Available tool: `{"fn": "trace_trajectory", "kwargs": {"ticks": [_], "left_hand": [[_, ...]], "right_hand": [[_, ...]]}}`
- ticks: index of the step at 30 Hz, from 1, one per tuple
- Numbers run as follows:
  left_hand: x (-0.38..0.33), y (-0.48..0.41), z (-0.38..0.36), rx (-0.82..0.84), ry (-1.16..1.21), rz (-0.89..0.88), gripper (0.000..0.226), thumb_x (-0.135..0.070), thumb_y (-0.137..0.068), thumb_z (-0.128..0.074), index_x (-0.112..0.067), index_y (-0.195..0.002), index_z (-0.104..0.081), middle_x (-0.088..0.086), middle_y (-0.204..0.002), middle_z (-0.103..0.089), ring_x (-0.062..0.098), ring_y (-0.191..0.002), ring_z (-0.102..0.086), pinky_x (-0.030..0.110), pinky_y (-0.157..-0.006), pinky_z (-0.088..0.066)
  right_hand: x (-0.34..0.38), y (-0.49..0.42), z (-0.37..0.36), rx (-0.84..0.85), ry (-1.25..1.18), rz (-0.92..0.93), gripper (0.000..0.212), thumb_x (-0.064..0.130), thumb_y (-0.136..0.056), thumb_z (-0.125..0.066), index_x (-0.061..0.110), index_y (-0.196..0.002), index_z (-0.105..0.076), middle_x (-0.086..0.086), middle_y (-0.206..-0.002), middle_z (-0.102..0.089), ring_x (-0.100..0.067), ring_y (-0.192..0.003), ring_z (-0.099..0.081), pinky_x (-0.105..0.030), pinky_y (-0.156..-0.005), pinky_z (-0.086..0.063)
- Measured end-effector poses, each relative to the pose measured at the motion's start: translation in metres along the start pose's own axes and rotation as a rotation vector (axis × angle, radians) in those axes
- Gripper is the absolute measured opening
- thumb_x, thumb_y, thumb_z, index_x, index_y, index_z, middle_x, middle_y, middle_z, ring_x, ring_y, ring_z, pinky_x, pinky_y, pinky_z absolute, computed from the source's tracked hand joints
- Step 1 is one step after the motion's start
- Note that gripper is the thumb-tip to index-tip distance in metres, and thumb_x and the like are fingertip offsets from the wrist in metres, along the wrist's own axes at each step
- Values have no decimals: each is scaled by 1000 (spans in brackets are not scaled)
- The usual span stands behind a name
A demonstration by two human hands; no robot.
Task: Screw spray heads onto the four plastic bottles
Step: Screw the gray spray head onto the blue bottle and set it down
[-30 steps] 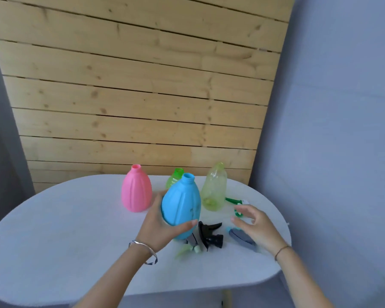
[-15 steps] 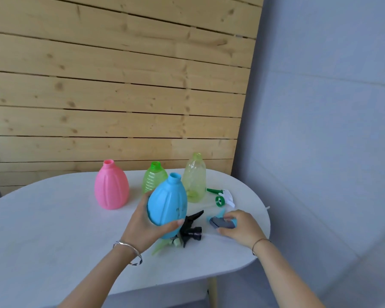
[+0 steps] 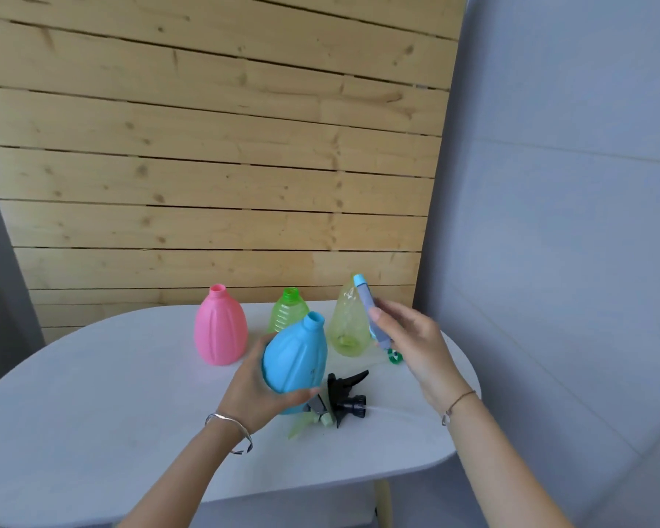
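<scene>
My left hand [image 3: 262, 390] grips the blue bottle [image 3: 296, 362] from its left side, tilted slightly right, its neck bare. My right hand [image 3: 412, 346] holds a grey-and-blue spray head [image 3: 368, 304] lifted above the table, right of the blue bottle and in front of the yellow-green clear bottle [image 3: 345, 322]. The pink bottle [image 3: 220, 329] and the green bottle [image 3: 287, 310] stand behind with no heads on. A black spray head [image 3: 345, 396] and a pale green spray head [image 3: 309, 417] lie on the table by the blue bottle. A green-and-white spray head [image 3: 394, 356] peeks out under my right hand.
The white oval table [image 3: 103, 405] ends close on the right and at the front. A wooden plank wall [image 3: 206, 184] stands behind it, and a grey wall [image 3: 568, 222] is on the right. A thin clear dip tube [image 3: 401, 412] runs from the black head.
My right hand picked the grey-and-blue spray head up off the table and raised it beside the blue bottle. My left hand kept its hold on the blue bottle.
</scene>
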State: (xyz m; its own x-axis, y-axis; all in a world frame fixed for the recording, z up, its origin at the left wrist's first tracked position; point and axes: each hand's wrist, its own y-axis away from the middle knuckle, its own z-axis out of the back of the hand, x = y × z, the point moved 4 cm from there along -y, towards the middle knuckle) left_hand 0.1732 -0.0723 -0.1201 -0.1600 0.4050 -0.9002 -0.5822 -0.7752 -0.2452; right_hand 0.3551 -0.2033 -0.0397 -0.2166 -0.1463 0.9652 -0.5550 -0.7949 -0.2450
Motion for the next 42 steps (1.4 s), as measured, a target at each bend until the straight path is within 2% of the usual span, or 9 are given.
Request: {"fn": "trace_trajectory", "kwargs": {"ticks": [3,8,12,17,20,23,31,39,42], "left_hand": [[3,1,14,-54,7,18,83,-43,-49,-90,-52,-113,-37,-19,-111,-58,-4,-99,-57,13,-68,-49],[12,3,38,-107,-82,27,94,-52,-44,-87,-41,-124,-40,-25,-110,-55,-6,-100,-54,9,-69,-44],[25,2,43,-126,-140,49,94,-47,-45,-88,-35,-126,-42,-14,-114,-56,9,-104,-56,22,-80,-49],[32,2,45,-137,-163,66,95,-51,-44,-86,-35,-126,-41,-10,-115,-55,12,-103,-56,29,-85,-51],[33,1,45,-138,-157,72,94,-53,-43,-85,-35,-124,-41,-11,-114,-55,11,-102,-56,26,-82,-50],[33,0,45,-136,-152,71,94,-50,-44,-86,-34,-125,-41,-9,-115,-55,9,-101,-55,19,-78,-47],[23,1,43,-104,-153,13,92,-47,-46,-87,-36,-125,-41,-10,-118,-52,9,-106,-54,26,-86,-50],[7,4,35,-35,-121,-78,89,-47,-46,-85,-46,-123,-39,-15,-121,-51,3,-109,-53,13,-82,-47],[6,5,35,-16,-114,-86,86,-45,-48,-85,-51,-119,-38,-18,-120,-53,1,-107,-54,13,-81,-49]], "right_hand": [[26,-5,-21,42,-165,0,18,33,-88,-60,25,-93,-75,0,-96,-71,-10,-91,-66,-34,-83,-58],[65,-21,-41,53,-571,35,28,35,-94,-48,22,-98,-72,2,-91,-75,-14,-91,-67,-25,-67,-56],[59,-23,-52,35,-742,10,31,36,-95,-45,18,-111,-65,-2,-102,-72,-19,-100,-66,-25,-68,-56],[57,-29,-51,-9,-900,-16,30,36,-95,-47,20,-96,-72,-2,-96,-75,-20,-95,-70,-26,-70,-58],[53,-32,-55,-16,-872,-13,33,36,-95,-48,21,-87,-77,-2,-95,-76,-19,-91,-72,-26,-68,-58],[46,-34,-63,-17,-814,-58,31,38,-94,-48,16,-104,-69,-5,-98,-74,-19,-91,-71,-25,-67,-58],[19,-32,-79,24,-555,-181,40,48,-83,-57,15,-103,-68,2,-92,-76,-9,-85,-70,-21,-66,-54],[-4,-23,-86,133,-112,-128,30,12,-81,-71,9,-107,-57,-8,-117,-68,-11,-106,-64,-33,-97,-48],[-7,-22,-89,178,-11,-64,22,13,-77,-75,16,-93,-60,-2,-105,-69,-7,-101,-65,-18,-87,-50]]}}
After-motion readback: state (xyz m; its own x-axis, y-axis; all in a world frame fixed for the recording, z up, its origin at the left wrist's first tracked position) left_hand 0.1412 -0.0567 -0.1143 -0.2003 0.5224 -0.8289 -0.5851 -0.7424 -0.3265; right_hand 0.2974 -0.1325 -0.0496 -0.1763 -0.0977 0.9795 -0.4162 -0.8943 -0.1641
